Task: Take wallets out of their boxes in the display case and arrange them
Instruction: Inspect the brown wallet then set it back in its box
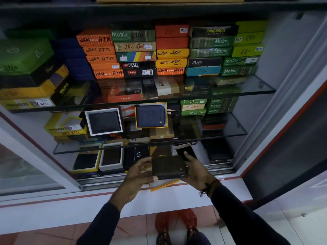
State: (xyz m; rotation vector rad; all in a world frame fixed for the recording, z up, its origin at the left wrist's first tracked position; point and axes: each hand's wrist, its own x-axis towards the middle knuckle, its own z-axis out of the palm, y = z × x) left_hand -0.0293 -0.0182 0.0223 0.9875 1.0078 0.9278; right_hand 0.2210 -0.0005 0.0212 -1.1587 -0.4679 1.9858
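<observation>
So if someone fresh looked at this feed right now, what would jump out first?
Probably the dark wallet held between the left hand and right hand just in front of the bottom shelf, above an open yellow-edged box at the sill. Next, the blue zip wallet propped upright in its yellow-rimmed box on the middle shelf. Above that, stacked orange boxes and green Motrix boxes crowd the top glass shelf.
</observation>
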